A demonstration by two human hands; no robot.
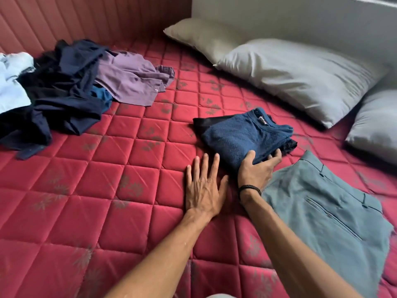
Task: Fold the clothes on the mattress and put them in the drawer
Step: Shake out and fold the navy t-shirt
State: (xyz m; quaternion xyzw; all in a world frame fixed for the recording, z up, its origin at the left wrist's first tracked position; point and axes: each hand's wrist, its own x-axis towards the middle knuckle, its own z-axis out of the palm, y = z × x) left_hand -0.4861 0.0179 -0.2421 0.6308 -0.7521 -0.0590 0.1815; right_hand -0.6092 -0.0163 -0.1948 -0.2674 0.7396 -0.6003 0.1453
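Observation:
A folded blue knit top (240, 136) lies on the red quilted mattress (107, 190), on top of a folded black garment (206, 123). My right hand (256, 171) grips the near edge of this folded stack, thumb on top and fingers curled round its right corner. Just left of the stack, my left hand (204, 188) lies flat on the mattress with its fingers straight. Folded grey-green trousers (326, 211) lie to the right, under my right forearm. An unfolded heap sits at the far left: navy clothes (64, 91), a purple shirt (131, 78) and a light blue garment (12, 82).
Three grey pillows lie along the right side: one (300, 76) in the middle, one (204, 37) at the back, one (376, 125) at the right edge. A padded red headboard (75, 20) stands behind the heap. No drawer is in view.

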